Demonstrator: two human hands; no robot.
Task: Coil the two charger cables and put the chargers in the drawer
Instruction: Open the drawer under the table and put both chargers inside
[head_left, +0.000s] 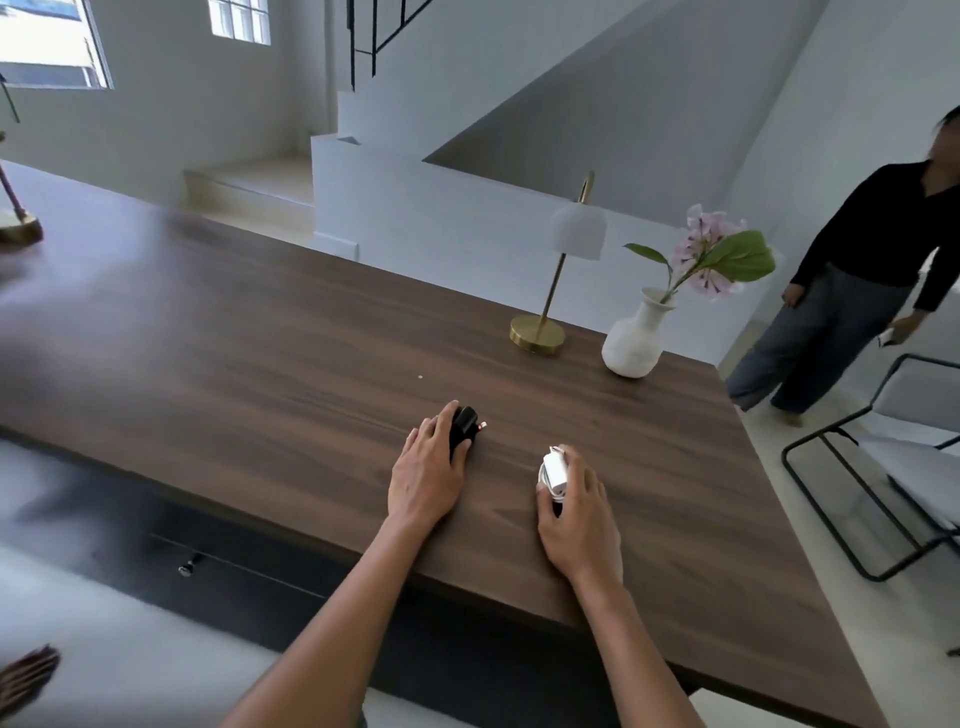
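L hand (426, 467) grips black charger (464, 426), R hand (576, 509) grips coiled white charger (555, 470) on desk (260, 338); prob. to keep coils together before drawer (234, 564), closed.

No text, label, brand, number or sign can be read. The black charger (464, 427) and white charger (555, 472) lie on the tabletop (260, 338), nearer the camera than the vase (631, 338). Any print on them is too small and blurred to tell.
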